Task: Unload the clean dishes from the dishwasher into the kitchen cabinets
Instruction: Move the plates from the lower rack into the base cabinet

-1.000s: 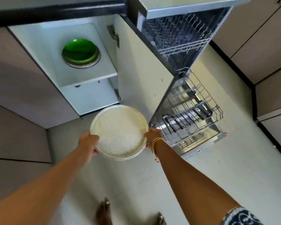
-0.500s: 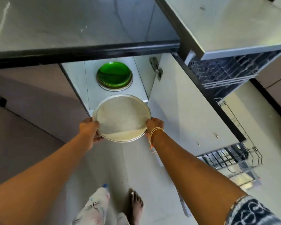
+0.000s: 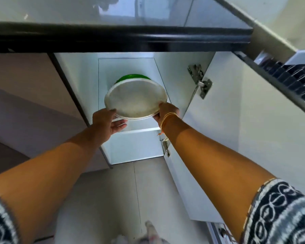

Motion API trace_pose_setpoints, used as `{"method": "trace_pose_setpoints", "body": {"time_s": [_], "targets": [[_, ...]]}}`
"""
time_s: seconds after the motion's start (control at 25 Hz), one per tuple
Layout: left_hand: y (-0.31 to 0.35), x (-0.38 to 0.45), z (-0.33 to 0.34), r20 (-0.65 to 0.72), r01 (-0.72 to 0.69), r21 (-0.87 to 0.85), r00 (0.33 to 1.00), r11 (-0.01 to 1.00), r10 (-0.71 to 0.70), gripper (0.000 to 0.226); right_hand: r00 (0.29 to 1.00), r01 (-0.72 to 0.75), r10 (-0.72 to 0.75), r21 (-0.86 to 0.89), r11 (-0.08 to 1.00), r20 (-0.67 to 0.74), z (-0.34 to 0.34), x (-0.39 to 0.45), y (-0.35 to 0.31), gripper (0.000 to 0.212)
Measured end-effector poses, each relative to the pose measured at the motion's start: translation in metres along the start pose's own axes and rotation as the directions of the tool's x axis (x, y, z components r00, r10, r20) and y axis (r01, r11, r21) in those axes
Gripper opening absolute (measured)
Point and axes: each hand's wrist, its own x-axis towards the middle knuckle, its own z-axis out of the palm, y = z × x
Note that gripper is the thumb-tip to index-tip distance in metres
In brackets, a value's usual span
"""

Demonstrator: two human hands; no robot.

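Both hands grip one steel plate point(image 3: 135, 100) inside the open cabinet point(image 3: 74, 76): left hand point(image 3: 107, 122) at its near-left rim, right hand point(image 3: 166, 112) at its right. Green plates point(image 3: 132, 78) sit just behind.

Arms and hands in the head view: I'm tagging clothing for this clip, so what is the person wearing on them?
Both forearms are bare. Short sleeves with a black-and-white looping pattern show at the bottom corners. The right hand has thin gold-coloured bangles and an orange thread round the wrist, its loose end dangling. The left hand shows no ring, band or bangle.
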Motion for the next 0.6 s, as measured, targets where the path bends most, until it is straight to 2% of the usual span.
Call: {"method": "trace_pose_setpoints", "body": {"time_s": [0.12, 0.24, 0.32, 0.36, 0.4, 0.44, 0.52, 0.6], "targets": [[0.003, 0.04, 0.003, 0.088, -0.077, 0.051, 0.994, 0.996, 0.072, 0.022, 0.999, 0.026, -0.027, 0.059, 0.998, 0.021, 0.019, 0.03, -0.003, 0.023], [0.007, 0.087, 0.01, 0.157, -0.294, 0.214, 0.952, 0.931, 0.264, 0.037, 0.995, 0.095, -0.098, 0.105, 0.99, 0.015, 0.046, 0.064, -0.009, 0.028], [0.012, 0.121, 0.018, 0.188, -0.502, 0.413, 0.864, 0.76, 0.468, 0.045, 0.989, 0.134, -0.141, 0.13, 0.983, 0.045, 0.064, 0.085, -0.011, 0.013], [0.013, 0.136, 0.021, 0.204, -0.568, 0.505, 0.81, 0.65, 0.55, 0.051, 0.984, 0.156, -0.165, 0.12, 0.98, 0.063, 0.071, 0.097, -0.01, 0.021], [0.014, 0.151, 0.022, 0.213, -0.598, 0.568, 0.77, 0.565, 0.601, 0.057, 0.979, 0.176, -0.184, 0.1, 0.979, 0.081, 0.079, 0.109, -0.01, 0.033], [0.014, 0.165, 0.024, 0.212, -0.609, 0.593, 0.749, 0.527, 0.628, 0.062, 0.973, 0.209, -0.216, 0.089, 0.974, 0.081, 0.085, 0.12, -0.009, 0.038], [0.015, 0.189, 0.028, 0.17, -0.575, 0.615, 0.765, 0.539, 0.621, 0.07, 0.96, 0.256, -0.261, 0.066, 0.965, 0.096, 0.093, 0.134, -0.01, 0.038], [-0.001, 0.207, 0.029, 0.112, -0.538, 0.671, 0.754, 0.51, 0.648, 0.059, 0.945, 0.306, -0.312, 0.068, 0.949, 0.097, 0.093, 0.148, -0.003, 0.036]]}}
